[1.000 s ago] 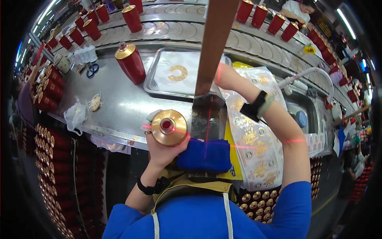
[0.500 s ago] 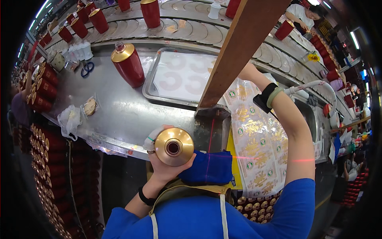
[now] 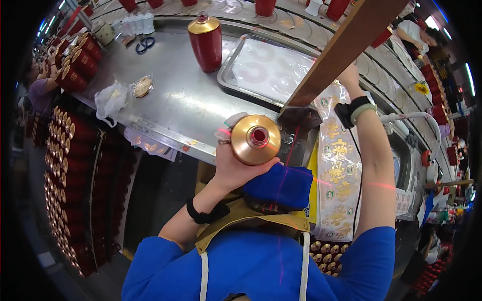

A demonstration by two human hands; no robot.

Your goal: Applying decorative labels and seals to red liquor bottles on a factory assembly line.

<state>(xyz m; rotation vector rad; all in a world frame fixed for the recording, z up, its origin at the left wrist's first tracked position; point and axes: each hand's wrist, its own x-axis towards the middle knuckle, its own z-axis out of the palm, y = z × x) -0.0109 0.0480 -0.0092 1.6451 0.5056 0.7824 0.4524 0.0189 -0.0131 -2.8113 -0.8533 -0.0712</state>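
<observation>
My left hand (image 3: 236, 165) is wrapped round a bottle (image 3: 240, 145) with a gold shoulder and a dark red open neck, held mouth-up in front of my body. White coverings show on some of its fingertips. My right arm reaches forward past the wooden post, and my right hand (image 3: 350, 78) is near the far end of a clear sheet of gold and green decals (image 3: 337, 200). The post hides part of the fingers, so their grip is unclear. A shallow metal tray (image 3: 224, 76) holding a wet white sheet with pale curved shapes lies left of the post.
A red bottle with gold shoulder (image 3: 206, 47) stands on the metal table (image 3: 175, 100). Blue scissors (image 3: 145, 45), a plastic bag (image 3: 111, 102) and a blue cloth (image 3: 286, 188) lie about. The slanting wooden post (image 3: 346, 47) is an obstacle. Beyond runs a conveyor (image 3: 241, 24) with bottles.
My view has turned, shifting the table and tray in the picture. The bottle stays in my left hand. My right hand remains forward by the post, and the decal sheet now shows narrower.
</observation>
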